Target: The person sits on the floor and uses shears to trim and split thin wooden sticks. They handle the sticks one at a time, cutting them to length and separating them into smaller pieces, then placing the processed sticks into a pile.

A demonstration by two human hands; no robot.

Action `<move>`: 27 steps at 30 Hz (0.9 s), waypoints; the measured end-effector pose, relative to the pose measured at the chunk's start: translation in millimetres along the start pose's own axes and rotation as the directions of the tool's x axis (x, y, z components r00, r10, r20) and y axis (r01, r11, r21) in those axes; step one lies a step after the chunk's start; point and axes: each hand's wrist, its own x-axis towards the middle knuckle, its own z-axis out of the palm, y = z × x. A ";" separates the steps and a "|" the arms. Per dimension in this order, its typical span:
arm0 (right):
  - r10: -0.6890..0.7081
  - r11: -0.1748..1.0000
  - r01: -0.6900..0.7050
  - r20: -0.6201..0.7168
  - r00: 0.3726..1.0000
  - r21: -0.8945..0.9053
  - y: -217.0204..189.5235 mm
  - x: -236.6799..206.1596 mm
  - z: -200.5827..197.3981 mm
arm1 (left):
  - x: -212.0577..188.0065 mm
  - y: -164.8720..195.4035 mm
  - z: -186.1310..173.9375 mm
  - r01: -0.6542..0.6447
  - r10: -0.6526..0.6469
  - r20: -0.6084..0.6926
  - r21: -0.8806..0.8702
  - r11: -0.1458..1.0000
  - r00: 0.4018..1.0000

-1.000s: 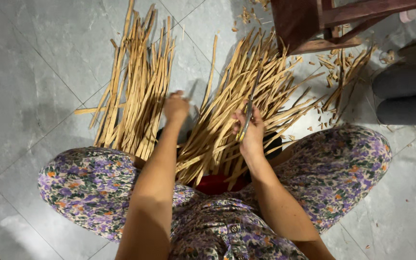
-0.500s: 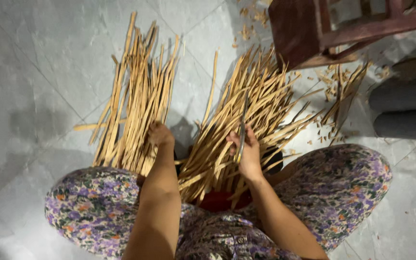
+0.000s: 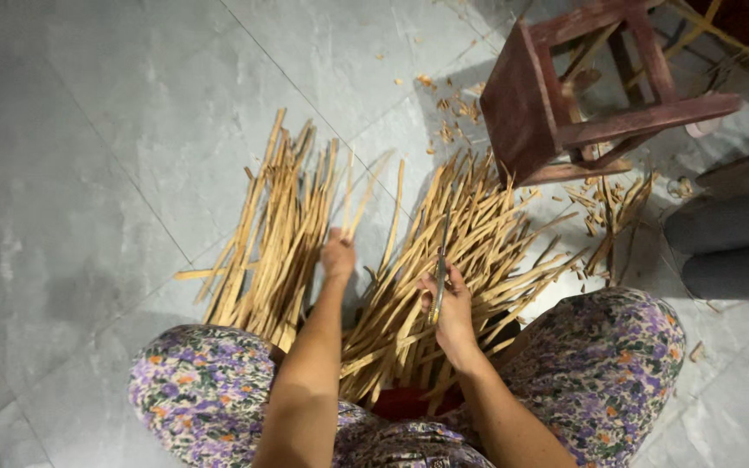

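A: Far left?
B: Grey tiled floor (image 3: 88,173), then a neat pile of split bamboo strips (image 3: 275,234) lying lengthwise.

A: Left hand?
B: Left hand (image 3: 338,257) is just right of that pile, fingers curled around one thin strip (image 3: 359,204) that points up and away. Clenched on it.

A: Right hand?
B: Right hand (image 3: 451,299) rests over the messier heap of strips (image 3: 470,251), fist closed around a narrow knife (image 3: 440,260), blade pointing away.

A: Further right?
B: Dark red wooden stool (image 3: 565,95) tipped over, chips around it. Flowered trousers (image 3: 600,364) at the bottom.
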 end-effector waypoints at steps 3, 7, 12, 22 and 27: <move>-0.068 0.997 0.068 0.015 0.998 0.020 1.6 10.2 1.4 | 3.5 31.6 -3.3 -0.075 0.045 -0.093 -0.352 0.933 0.995; -0.114 0.993 0.114 0.024 0.993 0.017 3.0 18.3 -0.2 | -1.3 49.8 -16.6 -0.174 0.128 -0.129 -0.461 0.870 0.983; -0.128 0.991 0.126 0.024 0.992 0.049 -7.9 18.5 7.2 | -13.4 65.8 -32.2 0.023 0.108 0.132 -0.732 0.681 0.985; -0.176 0.977 0.181 0.050 0.983 -0.114 -49.8 -14.0 20.5 | -64.4 95.5 -84.7 0.098 0.226 0.221 -0.885 0.455 0.949; -0.268 0.958 0.275 0.088 0.959 -0.080 -53.5 -18.1 10.2 | -78.9 102.4 -104.4 0.124 0.230 0.228 -0.910 0.395 0.946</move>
